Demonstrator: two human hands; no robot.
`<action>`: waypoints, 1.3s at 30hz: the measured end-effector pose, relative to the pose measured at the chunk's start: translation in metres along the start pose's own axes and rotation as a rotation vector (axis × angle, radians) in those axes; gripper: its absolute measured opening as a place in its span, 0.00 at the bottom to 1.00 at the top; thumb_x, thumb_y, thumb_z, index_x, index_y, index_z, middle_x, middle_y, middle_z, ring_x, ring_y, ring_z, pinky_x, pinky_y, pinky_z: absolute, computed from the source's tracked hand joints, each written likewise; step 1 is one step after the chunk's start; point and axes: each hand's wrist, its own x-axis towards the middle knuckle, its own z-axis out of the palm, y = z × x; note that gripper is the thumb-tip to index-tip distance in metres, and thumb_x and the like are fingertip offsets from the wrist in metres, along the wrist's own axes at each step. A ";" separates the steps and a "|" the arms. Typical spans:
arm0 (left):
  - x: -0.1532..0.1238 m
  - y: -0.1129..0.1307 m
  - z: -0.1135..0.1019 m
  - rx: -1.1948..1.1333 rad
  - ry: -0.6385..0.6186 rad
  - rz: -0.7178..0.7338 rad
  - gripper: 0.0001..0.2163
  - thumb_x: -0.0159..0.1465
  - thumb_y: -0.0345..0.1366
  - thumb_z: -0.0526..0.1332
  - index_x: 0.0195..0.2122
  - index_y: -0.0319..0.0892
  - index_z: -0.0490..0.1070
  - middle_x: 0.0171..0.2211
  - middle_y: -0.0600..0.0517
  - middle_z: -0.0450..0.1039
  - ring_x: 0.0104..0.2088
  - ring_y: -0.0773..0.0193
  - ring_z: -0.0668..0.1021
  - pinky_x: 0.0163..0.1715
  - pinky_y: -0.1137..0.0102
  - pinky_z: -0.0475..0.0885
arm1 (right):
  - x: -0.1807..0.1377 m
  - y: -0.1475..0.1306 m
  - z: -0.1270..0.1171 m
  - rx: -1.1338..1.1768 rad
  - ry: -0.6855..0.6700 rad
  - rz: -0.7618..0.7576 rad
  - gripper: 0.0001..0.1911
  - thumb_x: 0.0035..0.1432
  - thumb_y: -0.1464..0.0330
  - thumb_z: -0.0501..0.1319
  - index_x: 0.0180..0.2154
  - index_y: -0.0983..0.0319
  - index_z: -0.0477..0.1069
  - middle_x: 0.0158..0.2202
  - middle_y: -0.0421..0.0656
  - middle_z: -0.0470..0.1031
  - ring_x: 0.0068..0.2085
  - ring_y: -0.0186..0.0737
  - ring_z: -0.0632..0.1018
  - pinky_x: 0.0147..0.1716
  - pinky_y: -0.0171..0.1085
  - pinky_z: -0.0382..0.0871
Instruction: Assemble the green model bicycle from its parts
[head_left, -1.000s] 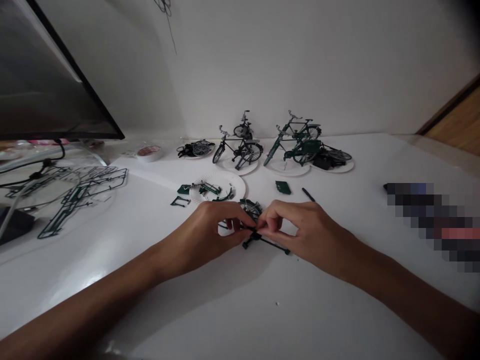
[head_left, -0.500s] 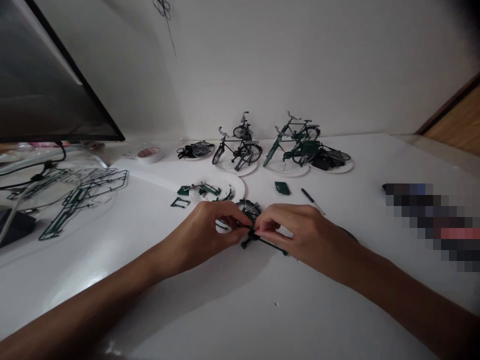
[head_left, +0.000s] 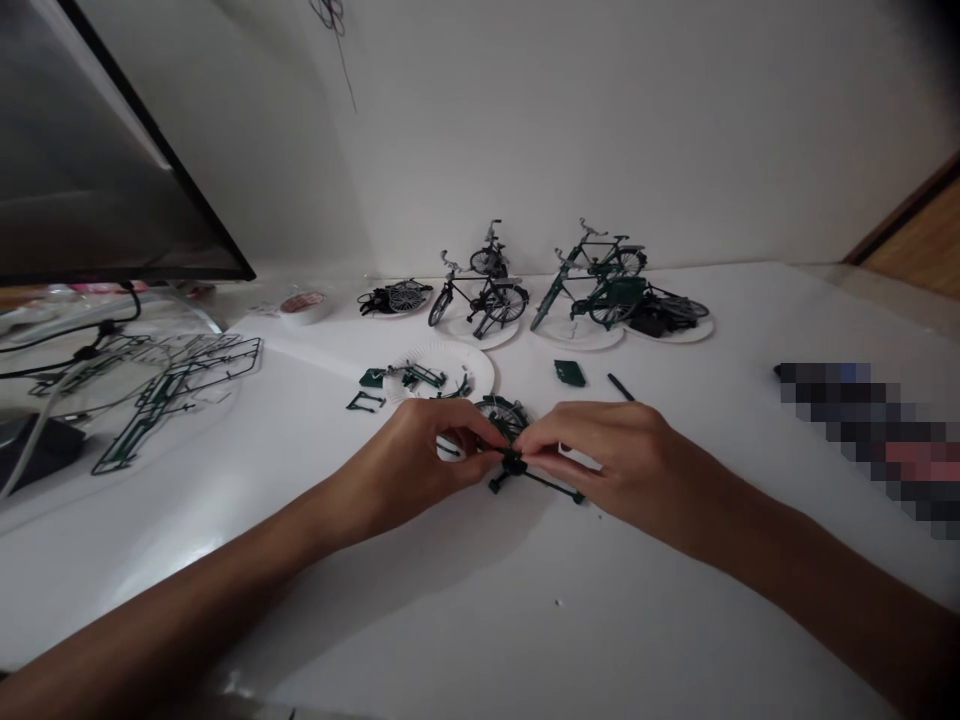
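Both of my hands meet at the middle of the white table (head_left: 480, 620). My left hand (head_left: 420, 460) and my right hand (head_left: 607, 455) each pinch a small dark model bicycle frame part (head_left: 525, 475), whose thin rods stick out below my fingers. Just behind my fingertips a small spoked wheel (head_left: 501, 413) lies on the table. A paper plate (head_left: 476, 362) with green bicycle pieces stands a little farther back on the left.
Finished model bicycles (head_left: 480, 295) (head_left: 592, 275) stand on paper plates along the wall. Green part sprues (head_left: 176, 385) lie at the left under a monitor (head_left: 90, 170). A small green piece (head_left: 570, 373) and a thin screwdriver (head_left: 619, 386) lie behind my right hand. A tape roll (head_left: 304, 303) sits at the back left.
My hands stay pinched on the frame part and shift only slightly. My right hand now covers most of the screwdriver behind it.
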 end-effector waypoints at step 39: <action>0.001 -0.004 0.003 0.046 0.021 -0.027 0.07 0.63 0.41 0.65 0.39 0.46 0.77 0.38 0.53 0.79 0.38 0.64 0.79 0.40 0.68 0.74 | -0.003 0.030 -0.033 -0.184 0.194 0.428 0.08 0.58 0.69 0.63 0.42 0.56 0.74 0.40 0.43 0.78 0.35 0.42 0.78 0.33 0.39 0.71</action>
